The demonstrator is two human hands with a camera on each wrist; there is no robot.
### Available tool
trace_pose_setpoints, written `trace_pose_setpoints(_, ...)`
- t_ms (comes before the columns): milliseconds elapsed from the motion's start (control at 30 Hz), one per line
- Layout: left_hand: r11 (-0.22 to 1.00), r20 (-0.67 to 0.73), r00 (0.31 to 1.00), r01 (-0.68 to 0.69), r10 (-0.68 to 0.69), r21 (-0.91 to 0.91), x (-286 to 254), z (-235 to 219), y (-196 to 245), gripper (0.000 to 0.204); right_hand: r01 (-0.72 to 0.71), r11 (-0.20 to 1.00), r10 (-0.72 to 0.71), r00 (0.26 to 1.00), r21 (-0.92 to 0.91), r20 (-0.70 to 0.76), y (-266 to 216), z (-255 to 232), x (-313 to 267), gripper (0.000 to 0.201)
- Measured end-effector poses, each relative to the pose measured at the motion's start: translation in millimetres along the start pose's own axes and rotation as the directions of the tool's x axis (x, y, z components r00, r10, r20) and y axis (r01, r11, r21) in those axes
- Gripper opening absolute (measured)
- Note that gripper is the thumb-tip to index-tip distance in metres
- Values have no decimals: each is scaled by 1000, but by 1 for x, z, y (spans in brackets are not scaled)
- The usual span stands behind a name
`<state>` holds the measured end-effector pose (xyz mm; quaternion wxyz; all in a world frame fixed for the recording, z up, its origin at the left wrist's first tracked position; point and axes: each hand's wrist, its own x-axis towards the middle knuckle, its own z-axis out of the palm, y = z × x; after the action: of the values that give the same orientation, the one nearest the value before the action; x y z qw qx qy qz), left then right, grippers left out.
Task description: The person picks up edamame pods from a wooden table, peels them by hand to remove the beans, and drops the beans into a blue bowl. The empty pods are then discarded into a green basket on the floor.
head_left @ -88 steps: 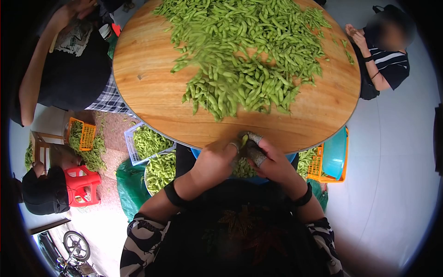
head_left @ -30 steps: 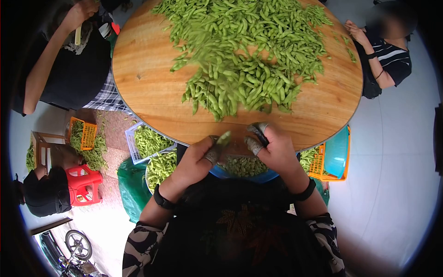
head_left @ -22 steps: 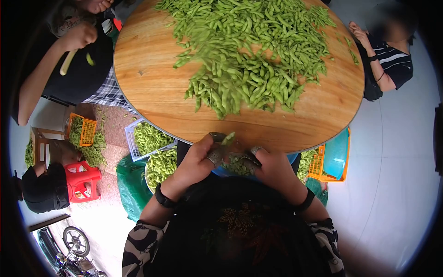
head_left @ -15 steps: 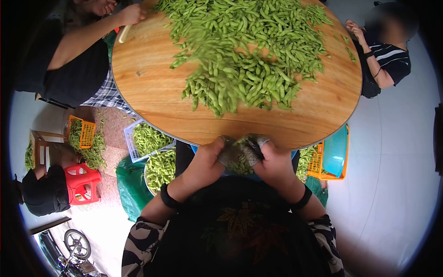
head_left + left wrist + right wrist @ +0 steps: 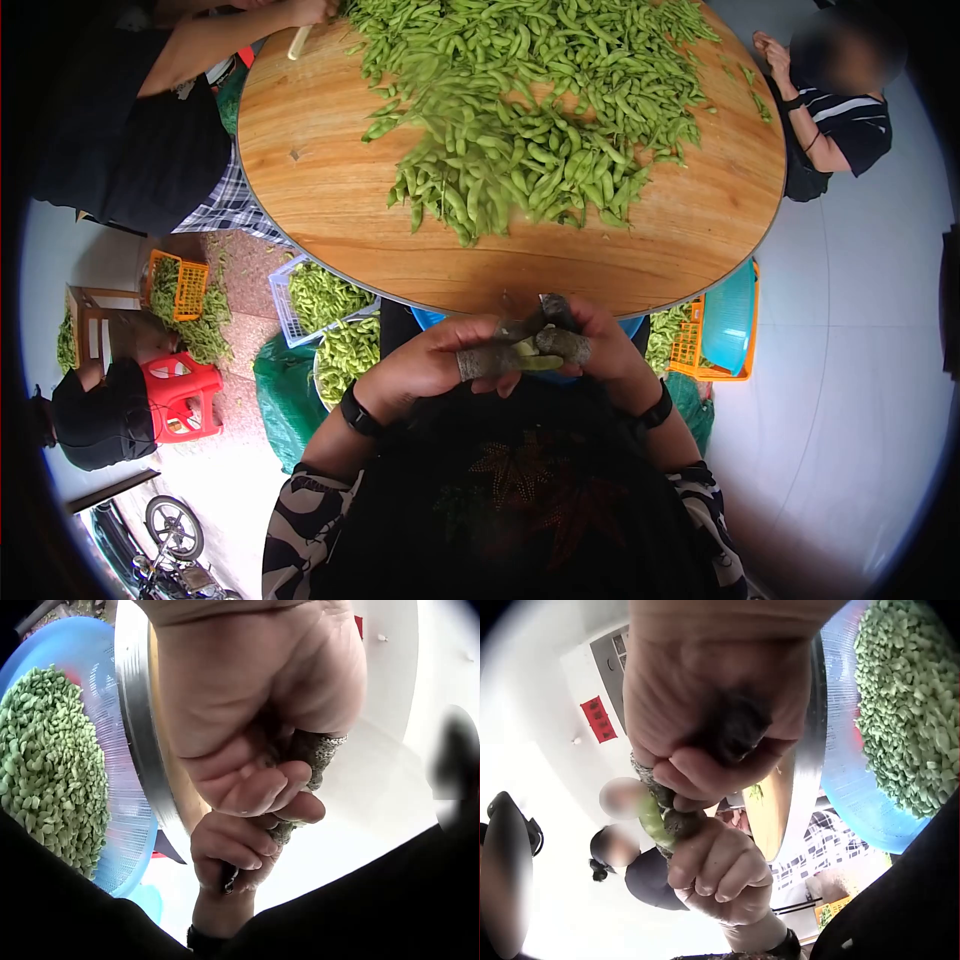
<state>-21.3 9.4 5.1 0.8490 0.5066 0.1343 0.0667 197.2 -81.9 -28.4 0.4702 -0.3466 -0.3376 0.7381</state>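
Note:
Both hands meet just off the near edge of the round wooden table (image 5: 350,262). The left hand (image 5: 430,358) pinches a green pod (image 5: 540,362) between wrapped thumb and finger. The right hand (image 5: 600,345), its fingertips also wrapped, is curled against the same pod. In the right wrist view the pod (image 5: 654,822) shows between the fingers of both hands. Below them, in the left wrist view, a blue basket (image 5: 105,761) holds many shelled beans (image 5: 52,772). A large heap of pods (image 5: 560,130) lies on the table.
At the left of the table a person's hand (image 5: 312,12) reaches over the edge; another person (image 5: 845,125) sits at the right. Around the near edge stand a pale crate (image 5: 284,305), a green bag (image 5: 285,385) and an orange crate (image 5: 745,372). A red stool (image 5: 180,395) is farther left.
The two hands have come together around a pod, the left turning so its fingers point right. The neighbour's arm at the left has moved from its lap over the table edge.

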Motion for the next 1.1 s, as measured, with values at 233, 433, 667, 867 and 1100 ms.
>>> trace_pose_setpoints(233, 999, -103, 994, -30, 28, -14, -3, -5, -9, 21, 179, 853, -295, 940, -491, -170, -2, 8, -3, 25)
trace_pose_setpoints(433, 946, -446, 865, -94, 231, 310, 4, -10, -17, 14, 72, 248, -353, 935, -966, -21, -22, 22, -18, 28)
trace_pose_setpoints(667, 582, -282, 843, -45, 459, 812, 15, 2, -5, 8, -53, 525, -456, 825, -849, -333, -26, 18, -3, 30)
trace_pose_setpoints(867, 632, -244, 842, -140, 480, 762, 21, -5, -16, 7, -107, 929, -32, 931, -355, -363, -18, 12, 5, 30)
trace_pose_setpoints(1100, 999, -293, 956, 27, -37, -41, 25, -5, -12, 10, -18, 992, 51, 964, 126, -263, -13, 3, 6, 19)
